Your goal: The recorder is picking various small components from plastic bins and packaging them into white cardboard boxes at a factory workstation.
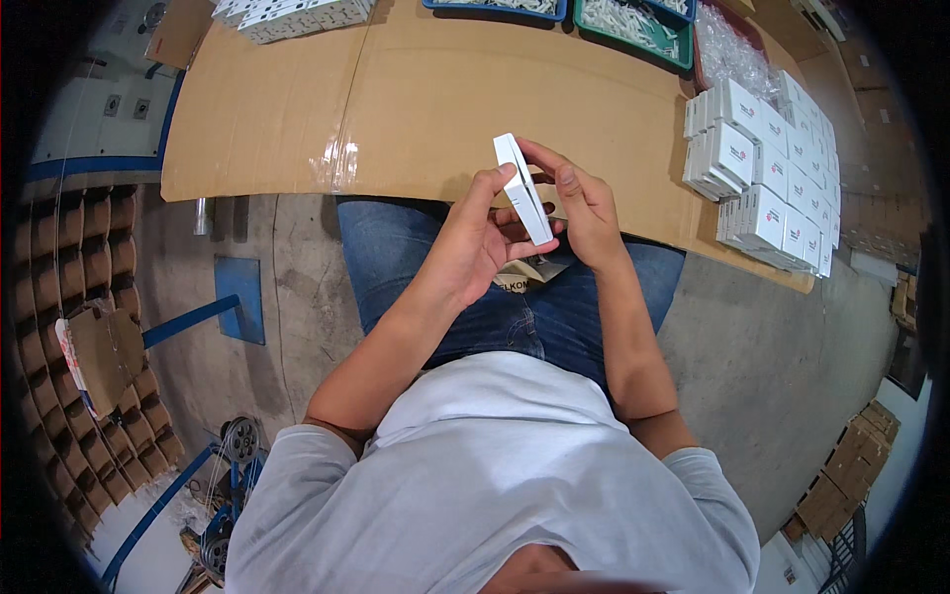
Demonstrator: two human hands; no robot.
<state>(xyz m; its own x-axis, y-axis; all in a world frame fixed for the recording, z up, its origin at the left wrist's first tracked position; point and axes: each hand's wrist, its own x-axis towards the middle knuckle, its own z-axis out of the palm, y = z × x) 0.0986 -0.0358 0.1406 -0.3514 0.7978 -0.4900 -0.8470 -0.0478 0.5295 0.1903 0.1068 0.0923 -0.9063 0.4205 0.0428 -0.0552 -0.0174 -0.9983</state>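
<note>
A flat white box (522,193) is tilted on its edge between my two hands, just past the near edge of the table and above my lap. A dark gap runs along its right side, as if a flap or lid stands slightly apart. My left hand (470,243) grips the box, its thumb near the upper part and its fingers under and behind the lower end. From the other side, my right hand (592,213) touches the box with bent fingers; its thumb points up. Some fingertips are hidden behind the box.
Cardboard covers the table (426,119). Stacked white boxes (777,178) stand at the right edge, more white boxes (302,15) at the far left. A green tray (683,61) and a blue tray (561,15) hold small white parts. Clear plastic bags (732,54) lie beside them.
</note>
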